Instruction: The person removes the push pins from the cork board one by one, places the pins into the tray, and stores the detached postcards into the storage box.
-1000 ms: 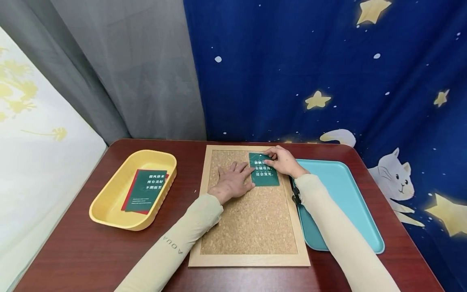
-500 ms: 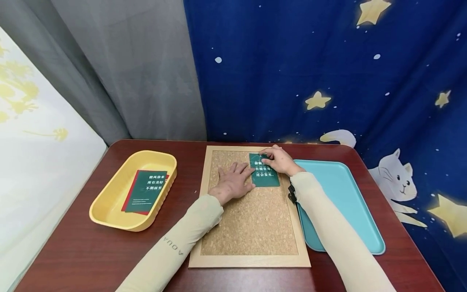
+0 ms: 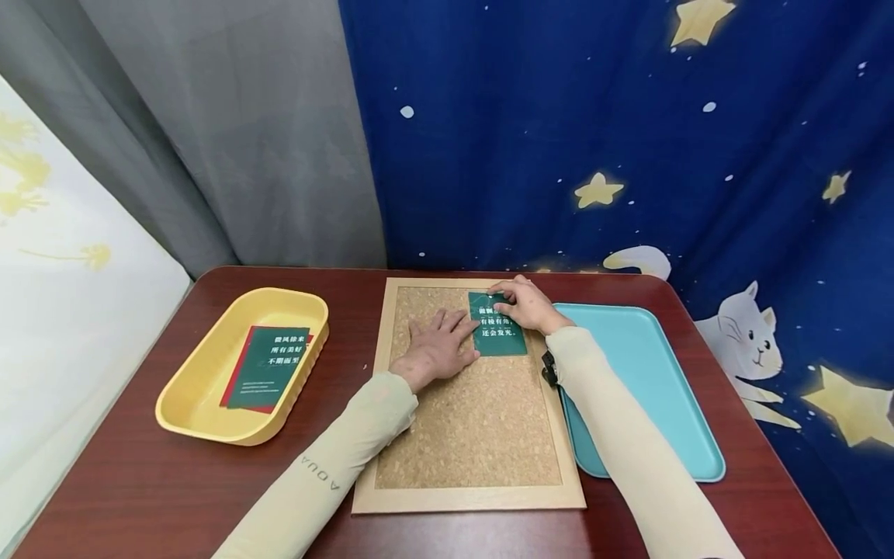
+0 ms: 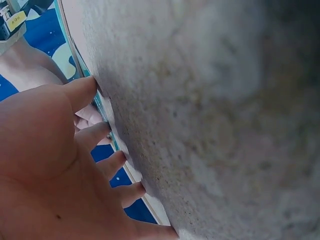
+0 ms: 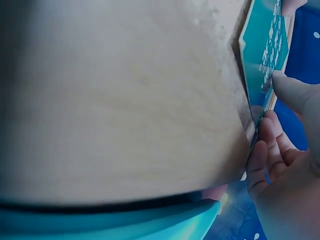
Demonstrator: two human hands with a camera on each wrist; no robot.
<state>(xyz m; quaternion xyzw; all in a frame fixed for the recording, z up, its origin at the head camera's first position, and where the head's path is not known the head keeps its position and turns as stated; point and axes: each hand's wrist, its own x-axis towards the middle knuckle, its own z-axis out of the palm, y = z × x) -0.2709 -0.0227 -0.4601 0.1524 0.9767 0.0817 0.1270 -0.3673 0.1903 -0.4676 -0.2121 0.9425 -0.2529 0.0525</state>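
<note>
A framed cork board [image 3: 475, 435] lies on the dark red table. Near its upper right corner rests a green card [image 3: 501, 341] with white lettering. My left hand [image 3: 436, 351] presses flat on the cork with fingers spread, its fingertips reaching the card's left edge. The left wrist view shows that palm [image 4: 45, 150] low over the cork. My right hand [image 3: 525, 307] holds the card at its upper right part. In the right wrist view the thumb [image 5: 295, 92] touches the card's face [image 5: 257, 50], and the other fingers curl at its edge. A small white dot shows near the card's top.
At the left stands a yellow basket [image 3: 192, 388] holding a green card [image 3: 265, 373] over a red one [image 3: 233, 376]. A blue tray [image 3: 649, 388] lies right of the board, beneath the right forearm. Curtains [image 3: 489, 155] hang behind the table.
My right fingertips have slid slightly left along the card's top. The left hand stays in place on the board. The whole head view has shifted a little.
</note>
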